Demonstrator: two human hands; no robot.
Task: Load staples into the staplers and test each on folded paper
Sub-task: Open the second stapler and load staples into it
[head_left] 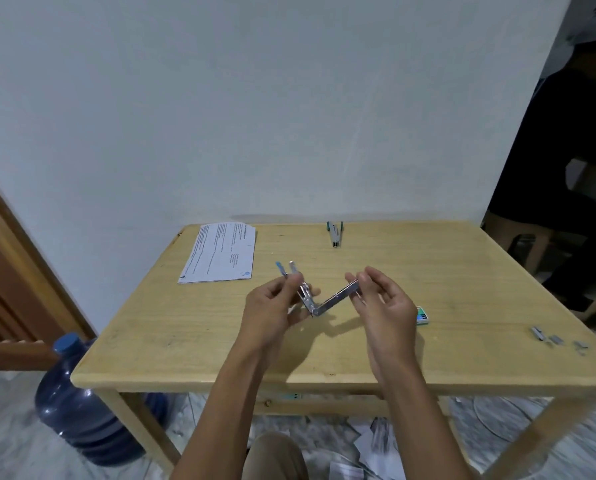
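Metal stapler point(334, 299), hinged wide open, held over wooden table point(220, 341): left hand point(269, 306) curled round 1 arm, right hand point(386, 303) pinching the other.

— Can you read the paper point(220, 252)?
— No, the print is too small.
— And the stapler point(324, 301)?
— The left hand point(272, 308) covers much of one half, and the fingers of the right hand point(385, 303) cover the tip of the other. I cannot tell if staples lie inside.
— The small box point(424, 315)?
— Half hidden behind the right hand. The grey pieces point(546, 337) are blurred, and the picture's edge cuts off the near right corner of the surface point(463, 271).
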